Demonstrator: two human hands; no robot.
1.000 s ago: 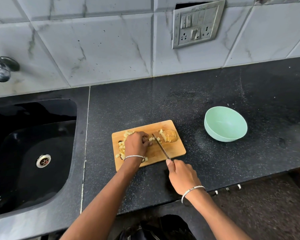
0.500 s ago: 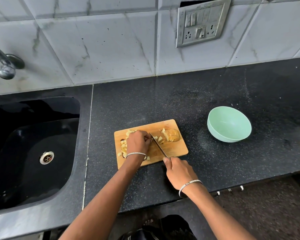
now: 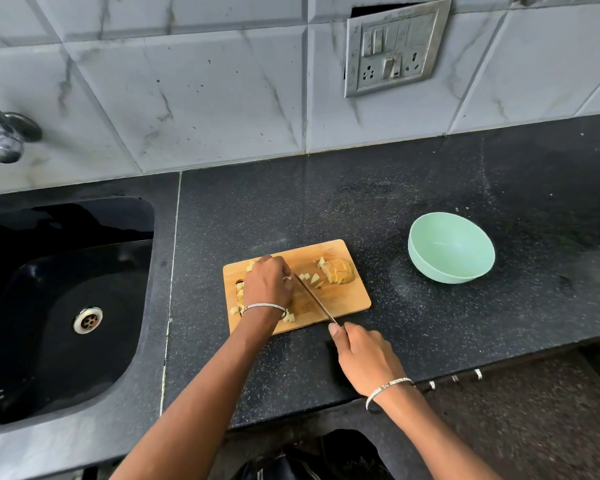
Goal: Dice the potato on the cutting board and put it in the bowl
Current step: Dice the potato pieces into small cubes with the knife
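A small wooden cutting board point(image 3: 352, 299) lies on the black counter. A sliced potato half point(image 3: 340, 270) sits at its far right, with loose cubes point(image 3: 313, 278) beside it. My left hand point(image 3: 269, 284) curls over potato pieces on the board's left part; what it holds is hidden. More diced bits point(image 3: 238, 296) lie along the left edge. My right hand point(image 3: 364, 355) grips a knife point(image 3: 314, 297) by the handle, the blade slanting across the board against my left fingers. The mint green bowl point(image 3: 451, 249) stands to the right and holds nothing.
A black sink point(image 3: 59, 306) with a metal drain fills the left side, a tap point(image 3: 4, 133) above it. A tiled wall with a switch plate point(image 3: 395, 46) backs the counter. The counter's front edge runs just below my right wrist.
The knife blade has slid a little left, closer against my left fingers. My right hand has shifted slightly with it. The potato half and the bowl stay put.
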